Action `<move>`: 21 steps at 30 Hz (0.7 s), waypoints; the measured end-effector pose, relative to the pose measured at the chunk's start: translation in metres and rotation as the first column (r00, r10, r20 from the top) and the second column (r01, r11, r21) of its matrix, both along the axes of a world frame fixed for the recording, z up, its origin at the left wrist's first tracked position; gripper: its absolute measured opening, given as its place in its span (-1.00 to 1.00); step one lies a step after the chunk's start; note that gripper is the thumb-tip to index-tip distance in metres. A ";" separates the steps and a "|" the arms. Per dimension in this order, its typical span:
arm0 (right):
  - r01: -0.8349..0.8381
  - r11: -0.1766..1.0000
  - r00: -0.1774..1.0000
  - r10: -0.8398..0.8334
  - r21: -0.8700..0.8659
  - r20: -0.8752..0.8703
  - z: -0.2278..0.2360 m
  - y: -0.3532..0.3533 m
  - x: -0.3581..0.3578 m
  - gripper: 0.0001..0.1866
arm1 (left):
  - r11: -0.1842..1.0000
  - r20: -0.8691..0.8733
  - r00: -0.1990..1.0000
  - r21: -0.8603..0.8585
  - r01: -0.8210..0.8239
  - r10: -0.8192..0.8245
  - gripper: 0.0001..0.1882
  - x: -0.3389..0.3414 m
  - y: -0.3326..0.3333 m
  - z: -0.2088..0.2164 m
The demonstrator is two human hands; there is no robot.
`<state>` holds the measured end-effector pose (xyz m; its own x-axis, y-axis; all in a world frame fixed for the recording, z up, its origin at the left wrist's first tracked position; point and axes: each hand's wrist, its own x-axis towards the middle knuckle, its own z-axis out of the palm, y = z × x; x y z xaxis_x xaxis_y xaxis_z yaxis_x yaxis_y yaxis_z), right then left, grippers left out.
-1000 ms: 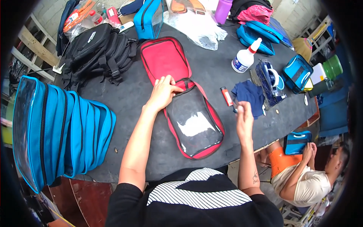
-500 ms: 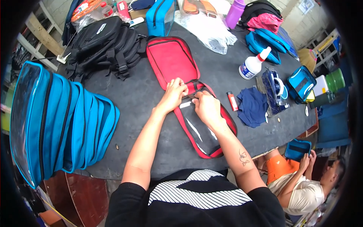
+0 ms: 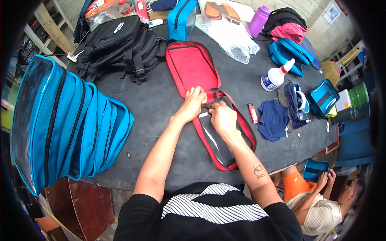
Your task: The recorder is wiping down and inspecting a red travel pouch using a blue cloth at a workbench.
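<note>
A red zippered bag (image 3: 194,72) lies opened flat on the dark table, its red body at the far side. Its lid, with a clear plastic window (image 3: 215,134) and red edging, is folded out toward me. At the near edge of the body, where the two halves join, my left hand (image 3: 194,103) grips the fabric with bent fingers. My right hand (image 3: 223,119) is closed in a pinch on the dark trim at the lid's far end, right beside the left. Both hands hide what lies under their fingertips.
Several nested blue bags (image 3: 76,124) stand at the left, a black backpack (image 3: 120,44) behind them. Right of the red bag lie a red lighter (image 3: 253,113), navy cloth (image 3: 273,120) and a white bottle (image 3: 276,76). A co-worker (image 3: 321,209) holds a blue case at lower right.
The whole view has shifted slightly, moving the table's things rightward in the picture. Both hands stay at the join of the red bag, with only small finger movements.
</note>
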<state>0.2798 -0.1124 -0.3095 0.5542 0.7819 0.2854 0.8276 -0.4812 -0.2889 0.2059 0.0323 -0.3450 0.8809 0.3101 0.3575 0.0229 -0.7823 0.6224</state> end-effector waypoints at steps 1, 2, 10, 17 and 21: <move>-0.007 1.000 1.000 0.007 0.018 0.008 -0.002 0.000 0.000 -0.87 | 1.000 0.000 1.000 0.003 -0.002 0.002 -0.84 -0.001 0.000 0.000; -0.010 1.000 1.000 0.009 0.020 0.008 -0.003 0.000 0.000 -0.87 | 1.000 0.000 1.000 -0.001 -0.001 0.001 -0.83 -0.001 0.001 0.001; -0.017 0.997 1.000 0.017 0.081 0.000 -0.007 -0.001 0.004 -0.88 | 1.000 0.064 0.998 -0.013 -0.001 0.001 -0.81 0.004 0.001 -0.003; 0.229 0.887 0.974 -0.206 0.400 -0.099 0.059 -0.047 0.047 -0.76 | 0.683 0.406 0.773 -0.729 -0.047 0.487 -0.88 -0.047 0.026 0.007; 0.444 0.885 0.894 -0.428 0.138 -0.132 0.027 -0.081 0.109 -0.70 | 0.640 0.373 0.718 -0.757 -0.131 0.588 -0.89 -0.092 0.016 0.012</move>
